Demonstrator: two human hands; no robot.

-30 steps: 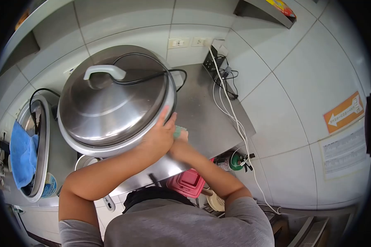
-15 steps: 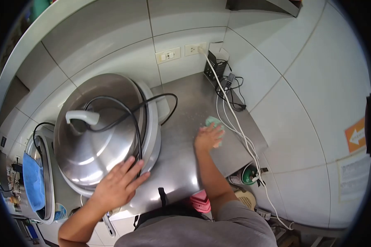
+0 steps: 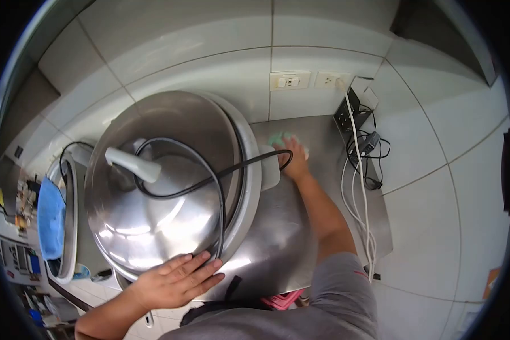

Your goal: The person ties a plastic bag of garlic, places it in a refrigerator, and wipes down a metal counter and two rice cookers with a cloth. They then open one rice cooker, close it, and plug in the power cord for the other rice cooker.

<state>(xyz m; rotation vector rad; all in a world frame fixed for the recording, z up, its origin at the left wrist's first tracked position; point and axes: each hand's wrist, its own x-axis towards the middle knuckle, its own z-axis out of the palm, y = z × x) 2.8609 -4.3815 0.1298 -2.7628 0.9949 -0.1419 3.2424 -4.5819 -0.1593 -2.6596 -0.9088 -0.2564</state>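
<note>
A green cloth [image 3: 277, 137] lies on the steel counter [image 3: 289, 226] near the back wall, partly under my right hand [image 3: 292, 158], whose fingers stretch out over it. A loop of black cord passes close by that hand. My left hand [image 3: 178, 280] rests with spread fingers against the front edge of the large round cooker, touching its rim near the cord. The cooker has a shiny metal lid [image 3: 181, 226] with a pale handle [image 3: 134, 164], and the black cord [image 3: 221, 198] is looped over the lid.
White cables [image 3: 361, 187] run down the counter's right side from a black power box [image 3: 350, 110] and an adapter [image 3: 370, 144]. Wall outlets [image 3: 289, 81] are behind. A second pot with a blue cloth [image 3: 51, 220] stands at the left. Something pink [image 3: 282, 300] is below the front edge.
My right hand and the green cloth have moved back across the counter, towards the wall and the cooker. The view has shifted; my left hand stays at the cooker's front edge.
</note>
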